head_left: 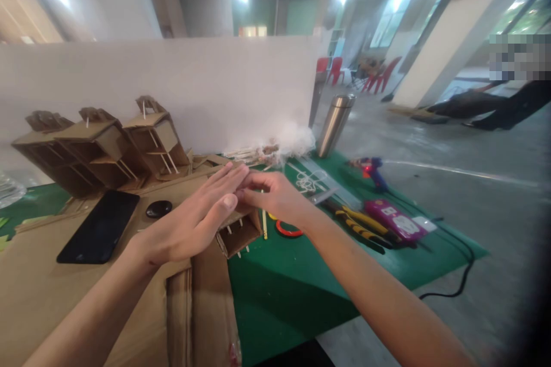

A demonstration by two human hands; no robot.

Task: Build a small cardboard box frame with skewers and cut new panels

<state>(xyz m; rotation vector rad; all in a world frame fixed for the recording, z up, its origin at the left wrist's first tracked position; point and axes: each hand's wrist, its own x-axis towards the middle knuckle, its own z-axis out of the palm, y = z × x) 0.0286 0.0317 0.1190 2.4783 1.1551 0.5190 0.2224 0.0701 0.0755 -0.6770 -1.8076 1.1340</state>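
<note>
My left hand [196, 219] is stretched out flat, fingers together, above a small cardboard box piece [239, 233] studded with toothpicks at the edge of a large cardboard sheet [47, 292]. My right hand [275, 198] meets the left one's fingertips, its fingers curled in a pinch; what it holds, if anything, is hidden. A thin wooden stick [264, 223] lies just below the right hand on the green mat [297, 292].
Three cardboard model buildings [103, 146] stand at the back left. A black phone [100, 227] and a dark oval object [159, 209] lie on the cardboard. On the mat: red ring [287, 230], pliers [361, 228], pink device [394, 219], glue gun [372, 171], steel flask [336, 125].
</note>
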